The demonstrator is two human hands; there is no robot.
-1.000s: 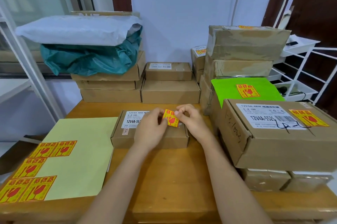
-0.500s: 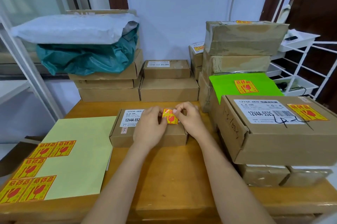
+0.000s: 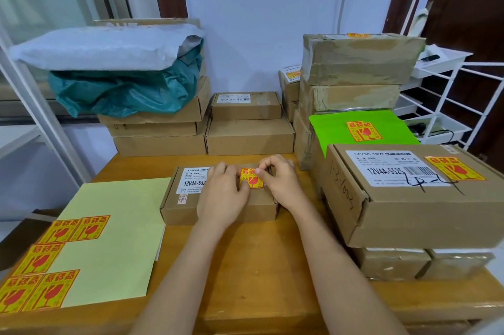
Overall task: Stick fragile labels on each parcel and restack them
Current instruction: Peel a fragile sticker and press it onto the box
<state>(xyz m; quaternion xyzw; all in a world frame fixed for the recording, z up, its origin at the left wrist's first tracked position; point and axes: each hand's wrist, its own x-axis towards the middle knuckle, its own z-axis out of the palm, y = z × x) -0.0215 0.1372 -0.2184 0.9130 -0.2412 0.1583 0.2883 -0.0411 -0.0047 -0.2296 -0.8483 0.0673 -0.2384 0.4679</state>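
While lying flat on the right half of a small parcel's top, fragile label point(image 3: 252, 178) pinned at both sides: left hand point(image 3: 222, 195) with thumb curled onto its left edge, right hand point(image 3: 281, 184) with bent fingertips pinching its right edge. Small parcel point(image 3: 188, 203) at mid-table, printed white address sticker on its left half, partly covered by the left hand. Just left, pale yellow backing sheet point(image 3: 117, 231) flat on the wooden table point(image 3: 259, 266), five more fragile stickers point(image 3: 38, 263) along its left side. To the right, large labelled box point(image 3: 425, 198) atop smaller parcels, green envelope point(image 3: 362, 127) behind, also labelled. Further back, unlabelled stack point(image 3: 201, 127) against the wall.
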